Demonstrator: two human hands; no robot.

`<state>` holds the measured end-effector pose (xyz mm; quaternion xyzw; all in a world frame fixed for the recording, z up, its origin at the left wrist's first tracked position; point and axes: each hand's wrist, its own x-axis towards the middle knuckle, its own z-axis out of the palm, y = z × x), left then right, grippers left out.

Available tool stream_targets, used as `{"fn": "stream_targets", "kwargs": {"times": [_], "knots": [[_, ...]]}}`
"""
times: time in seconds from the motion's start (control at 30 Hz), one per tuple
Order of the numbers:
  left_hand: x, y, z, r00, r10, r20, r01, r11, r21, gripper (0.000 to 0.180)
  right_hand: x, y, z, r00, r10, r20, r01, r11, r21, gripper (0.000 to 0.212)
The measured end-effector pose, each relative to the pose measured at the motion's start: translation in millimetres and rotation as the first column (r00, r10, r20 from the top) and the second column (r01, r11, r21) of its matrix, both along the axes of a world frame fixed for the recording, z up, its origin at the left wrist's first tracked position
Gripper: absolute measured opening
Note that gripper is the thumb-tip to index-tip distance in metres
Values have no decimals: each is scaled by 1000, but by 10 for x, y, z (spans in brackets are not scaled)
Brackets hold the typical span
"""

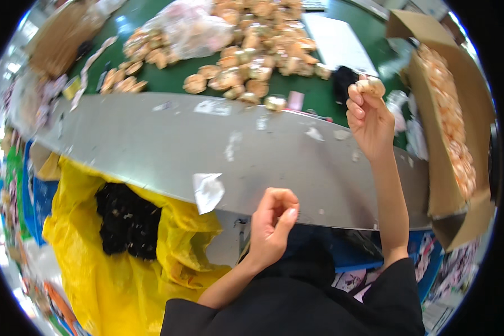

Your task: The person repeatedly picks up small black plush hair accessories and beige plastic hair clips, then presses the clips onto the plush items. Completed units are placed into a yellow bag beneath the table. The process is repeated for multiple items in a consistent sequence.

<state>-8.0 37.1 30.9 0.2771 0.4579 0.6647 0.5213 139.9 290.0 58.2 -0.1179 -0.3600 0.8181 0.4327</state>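
Note:
My right hand is raised over the table's right part, near the open carton. Its fingertips pinch a small round tan piece, whose exact kind I cannot make out. Similar tan pieces lie loosely heaped on the green surface at the far side, some with a shiny clear covering. Close to the near edge of the grey metal table, my left hand is curled, with thumb and fingers closed. Anything inside that hand is hidden. A crumpled white paper hangs over the edge to its left.
A cardboard carton filled with rows of tan pieces stands at right. Below the table at left, a yellow bag holds dark material. A clear plastic bag, white sheet and black bundle lie across the green surface.

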Motion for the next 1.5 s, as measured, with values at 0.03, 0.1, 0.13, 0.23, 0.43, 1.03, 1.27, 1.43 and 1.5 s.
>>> {"fn": "stream_targets", "kwargs": {"times": [0.03, 0.1, 0.13, 0.23, 0.43, 1.03, 1.27, 1.43, 1.5], "knots": [[27, 18, 13, 1000, -9, 7, 9, 1000, 6, 12, 89, -21, 174, 1000, -19, -18, 20, 994, 105, 37], [46, 36, -2, 1000, -10, -27, 9, 1000, -28, 11, 298, 11, 459, 998, -46, -42, 54, 972, 227, 41], [55, 41, 4, 998, -9, -56, 6, 999, -52, 11, 408, 14, 589, 997, -57, -45, 67, 967, 247, 42], [46, 55, -19, 999, 32, -17, -34, 994, -104, 9, 624, -114, 834, 989, -145, -11, 144, 970, 196, 31], [-130, 113, -205, 987, 104, 119, -91, 990, -104, 4, 653, -166, 600, 703, -580, 412, 418, 805, 420, 17], [-42, 87, -22, 990, 121, 66, -113, 987, -111, 5, 409, 1524, -635, 22, -640, 768, -36, 767, 641, 50], [-63, 61, 26, 992, 43, -120, -50, 997, -60, 10, 267, 1125, -396, 162, -634, 756, -129, 746, 654, 35], [-68, 182, 282, 814, 27, -580, 133, 964, 231, 50, 77, 86, 126, 401, -695, 597, -121, 606, 786, 23], [48, 319, 372, 798, 57, -600, 150, 945, 290, 66, 78, -391, 277, 482, -685, 546, -147, 552, 821, 21]]}}
